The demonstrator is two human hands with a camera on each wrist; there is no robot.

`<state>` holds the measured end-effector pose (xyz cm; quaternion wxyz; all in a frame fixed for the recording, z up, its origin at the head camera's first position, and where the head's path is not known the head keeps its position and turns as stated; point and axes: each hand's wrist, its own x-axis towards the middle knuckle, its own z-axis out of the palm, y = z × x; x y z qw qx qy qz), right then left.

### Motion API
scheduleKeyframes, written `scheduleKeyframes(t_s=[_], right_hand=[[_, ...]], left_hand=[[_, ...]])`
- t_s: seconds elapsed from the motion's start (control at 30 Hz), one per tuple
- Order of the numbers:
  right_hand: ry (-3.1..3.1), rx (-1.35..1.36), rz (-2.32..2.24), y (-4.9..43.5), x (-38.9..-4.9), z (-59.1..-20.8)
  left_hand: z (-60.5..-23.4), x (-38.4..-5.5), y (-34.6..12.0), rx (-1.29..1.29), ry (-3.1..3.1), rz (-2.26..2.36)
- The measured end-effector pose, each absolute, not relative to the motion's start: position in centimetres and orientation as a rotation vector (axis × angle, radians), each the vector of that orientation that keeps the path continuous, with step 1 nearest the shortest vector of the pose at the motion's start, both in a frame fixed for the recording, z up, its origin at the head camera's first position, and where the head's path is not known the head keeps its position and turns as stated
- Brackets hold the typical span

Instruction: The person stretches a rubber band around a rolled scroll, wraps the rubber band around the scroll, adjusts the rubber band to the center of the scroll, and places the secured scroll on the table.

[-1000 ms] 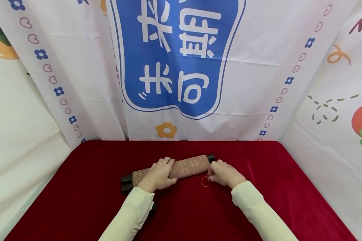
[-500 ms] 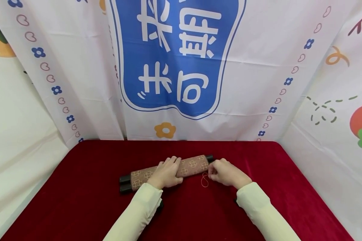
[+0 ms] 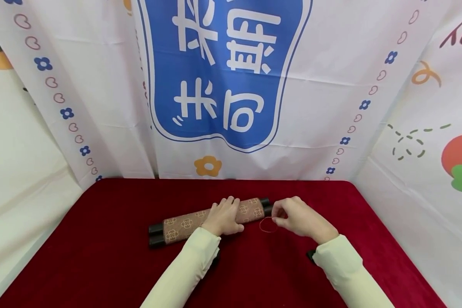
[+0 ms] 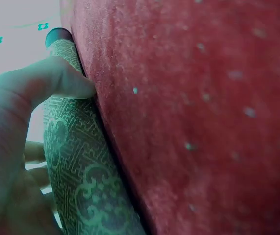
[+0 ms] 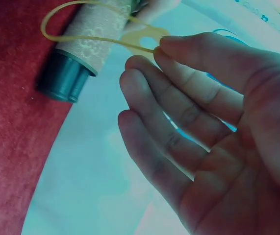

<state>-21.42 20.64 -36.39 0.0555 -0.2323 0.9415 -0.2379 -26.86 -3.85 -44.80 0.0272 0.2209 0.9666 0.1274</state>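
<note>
A rolled scroll (image 3: pixel 185 225) in brown patterned cloth lies slantwise on the red table, with a pair of black rod ends (image 3: pixel 156 235) showing at its left. My left hand (image 3: pixel 223 217) grips it right of its middle. In the left wrist view the thumb (image 4: pixel 63 83) bends over the near side of the scroll (image 4: pixel 90 181), and the fingers lie on its far side. Beside the scroll's right end, my right hand (image 3: pixel 302 217) pinches a thin rubber band (image 5: pixel 95 38) between thumb and index finger. The band's loop points toward the scroll; the other fingers are spread loosely.
The red cloth (image 3: pixel 100 265) covers the table to its rounded back corners. A white printed curtain (image 3: pixel 312 111) with a blue sign hangs behind it, and white sheets stand at both sides. Dark wrist straps (image 3: pixel 311 256) show at the cuffs.
My left hand has slid right along the scroll. The right hand has drawn a little right, away from the scroll's end, with the rubber band between its fingers. The scroll appears slightly further left.
</note>
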Motion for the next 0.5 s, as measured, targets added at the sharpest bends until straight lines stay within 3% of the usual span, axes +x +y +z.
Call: scheduleKeyframes(t_s=[0.5], right_hand=[[3.002,-0.517,-0.826,22.2,-21.1,-35.5]], left_hand=[[-44.6,-28.5,0.4,0.681,2.988,0.336]])
